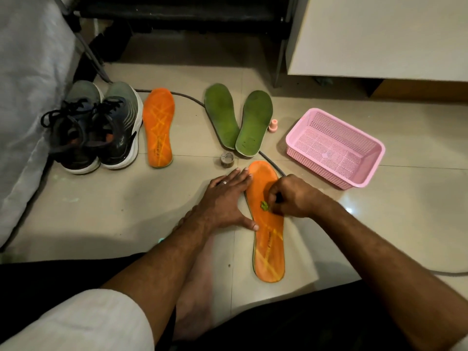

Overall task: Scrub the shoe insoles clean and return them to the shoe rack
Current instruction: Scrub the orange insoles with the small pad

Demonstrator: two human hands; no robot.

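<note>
An orange insole [269,252] lies lengthwise on the tiled floor in front of me. My left hand [225,198] presses flat on its left edge, fingers straight, thumb on the insole. My right hand [291,196] curls round a small green scrubber [264,205] and holds it against the insole's middle. A second orange insole [158,127] lies to the left, beside a pair of dark sneakers [101,127]. Two green insoles [238,120] lie side by side further back.
A pink mesh basket [334,148] stands at the right. A small round tin [227,160] sits just beyond my left hand, and a pink cap-like piece [273,125] beside the green insoles. A dark cable [192,98] crosses the floor. The dark shoe rack [182,16] stands at the back.
</note>
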